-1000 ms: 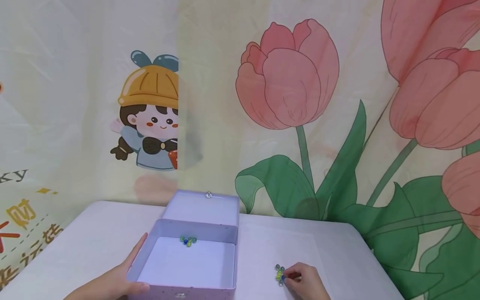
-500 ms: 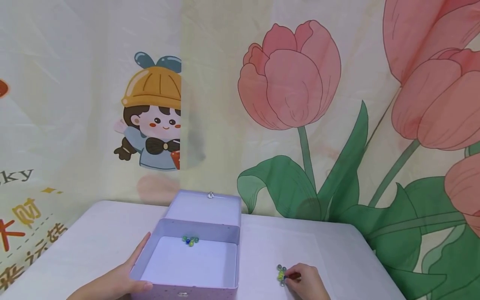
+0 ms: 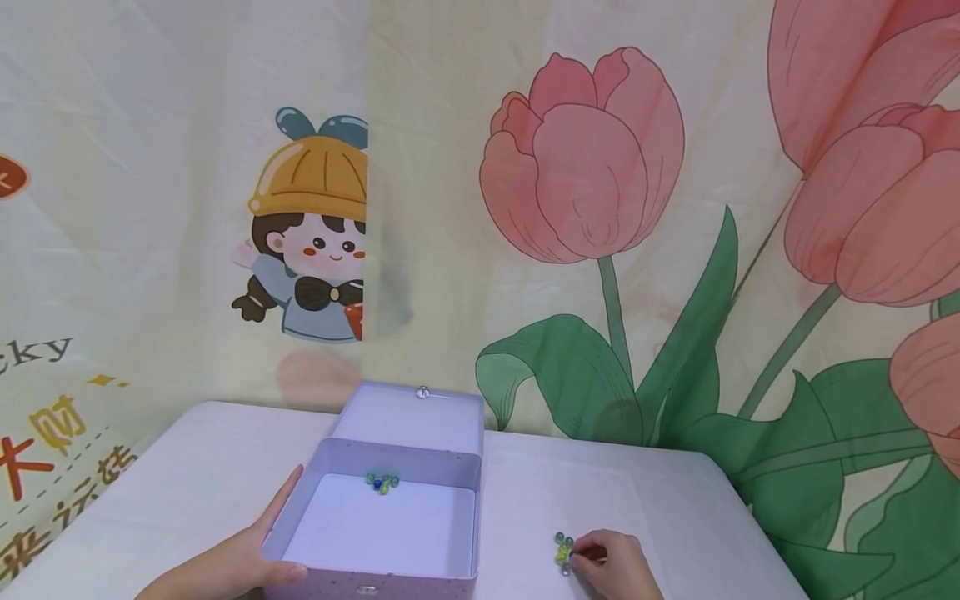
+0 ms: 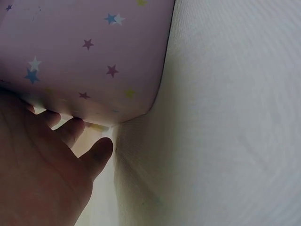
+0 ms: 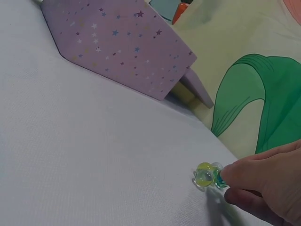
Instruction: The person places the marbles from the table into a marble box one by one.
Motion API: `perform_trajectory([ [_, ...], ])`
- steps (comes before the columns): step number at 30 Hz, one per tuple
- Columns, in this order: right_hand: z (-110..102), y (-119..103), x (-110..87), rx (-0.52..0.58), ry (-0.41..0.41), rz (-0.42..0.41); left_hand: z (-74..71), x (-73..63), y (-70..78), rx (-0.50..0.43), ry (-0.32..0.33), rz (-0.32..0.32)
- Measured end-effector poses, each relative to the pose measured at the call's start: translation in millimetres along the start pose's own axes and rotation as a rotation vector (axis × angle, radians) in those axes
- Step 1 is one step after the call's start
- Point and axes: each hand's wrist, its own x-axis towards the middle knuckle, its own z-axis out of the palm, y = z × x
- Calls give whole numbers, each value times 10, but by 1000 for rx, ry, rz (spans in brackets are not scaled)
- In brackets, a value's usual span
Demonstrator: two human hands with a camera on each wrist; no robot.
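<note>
A lilac box (image 3: 375, 575) with its lid (image 3: 412, 417) tipped back stands in the head view. Several marbles (image 3: 384, 483), green, yellow and blue, lie inside by its back wall. My left hand (image 3: 243, 560) rests against the box's left side, fingers extended along it and thumb at the front rim. In the left wrist view its fingers meet the star-printed wall (image 4: 84, 61). Right of the box, my right hand (image 3: 617, 562) pinches a blue marble (image 5: 220, 178) between thumb and fingertips, mostly covered by them. Clear and yellow-green marbles (image 3: 562, 552) lie right beside those fingertips.
A white cloth (image 3: 517, 483) covers the table under the box and loose marbles. Behind it hangs a printed backdrop (image 3: 427, 208) with tulips and a cartoon figure. The lid leans back close to that backdrop.
The head view has shifted slightly, so the whole scene sits a little further right. The blue marble by the right hand has become more covered by the fingertips. The left hand stays on the box.
</note>
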Motion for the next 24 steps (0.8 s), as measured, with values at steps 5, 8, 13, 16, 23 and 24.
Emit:
perform_trajectory([
  [5,-22,-42,-24,28,5,0,-6,-7,9,44,18,-23],
  [8,-39,-67,-27,48,10,-27,-5,-10,17,58,26,-30],
  [13,-45,-98,-58,119,-5,-97,-9,-17,40,21,-1,-12],
  [16,-45,-132,-77,177,-36,-117,-8,-20,50,1,-8,-30],
  [23,-68,-244,-73,247,-93,-117,10,-6,57,20,28,-69],
  [24,-70,-254,-73,249,-93,-125,13,-1,66,37,34,-70],
])
